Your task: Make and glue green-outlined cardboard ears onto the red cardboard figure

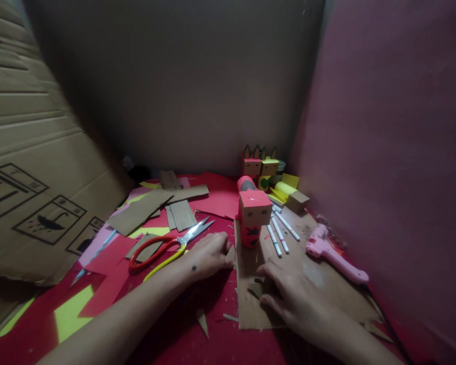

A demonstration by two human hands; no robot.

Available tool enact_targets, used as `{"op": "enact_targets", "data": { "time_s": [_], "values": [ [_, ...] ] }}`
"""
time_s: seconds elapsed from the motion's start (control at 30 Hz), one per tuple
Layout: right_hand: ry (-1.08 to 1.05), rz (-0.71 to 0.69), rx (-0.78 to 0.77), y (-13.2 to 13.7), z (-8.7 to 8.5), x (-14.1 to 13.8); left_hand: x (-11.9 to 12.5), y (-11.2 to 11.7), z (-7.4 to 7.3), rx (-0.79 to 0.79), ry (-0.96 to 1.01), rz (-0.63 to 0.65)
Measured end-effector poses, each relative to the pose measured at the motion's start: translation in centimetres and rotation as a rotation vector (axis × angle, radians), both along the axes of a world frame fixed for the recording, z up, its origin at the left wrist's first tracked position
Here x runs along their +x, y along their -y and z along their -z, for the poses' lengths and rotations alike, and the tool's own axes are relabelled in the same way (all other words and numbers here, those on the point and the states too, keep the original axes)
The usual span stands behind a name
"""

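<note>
My left hand [209, 255] rests knuckles-up on the red surface, fingers curled, its fingertips pinching a small cardboard scrap [231, 253] at the left edge of a brown cardboard sheet [251, 309]. My right hand [292, 296] lies on that sheet with fingers bent, pressing on a small dark cut piece [256, 289]. Just beyond both hands stands a red paper block figure [253, 218] with a square head and black marks on its body.
Red and yellow scissors [167, 248] lie open left of my left hand. White pens [281, 230] and a pink glue gun [332, 253] lie to the right. More block figures [261, 167] stand at the back. Paper and cardboard scraps [152, 210] cover the table; a large box [34, 187] leans left.
</note>
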State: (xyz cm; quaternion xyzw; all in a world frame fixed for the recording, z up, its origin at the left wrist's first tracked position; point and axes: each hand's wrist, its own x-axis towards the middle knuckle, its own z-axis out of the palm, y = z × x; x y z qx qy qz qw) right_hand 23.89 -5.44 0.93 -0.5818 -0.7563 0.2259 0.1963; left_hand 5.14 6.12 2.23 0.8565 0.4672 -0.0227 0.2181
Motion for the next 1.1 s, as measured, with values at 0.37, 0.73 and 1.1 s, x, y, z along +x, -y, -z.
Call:
{"op": "enact_targets", "data": {
  "time_s": [0.37,0.73,1.1],
  "values": [
    [-0.762,0.272,0.124,-1.3,-4.0,4.7,-3.4,-2.2,-4.7,0.001,0.511,-0.106],
    [-0.995,0.226,0.302,-9.3,-10.1,3.4,1.0,-1.2,-11.0,0.053,1.046,-0.212],
    [-1.158,0.136,0.276,-11.8,-11.1,2.7,0.8,-3.4,-9.1,-0.062,1.187,-0.163]
  ]
}}
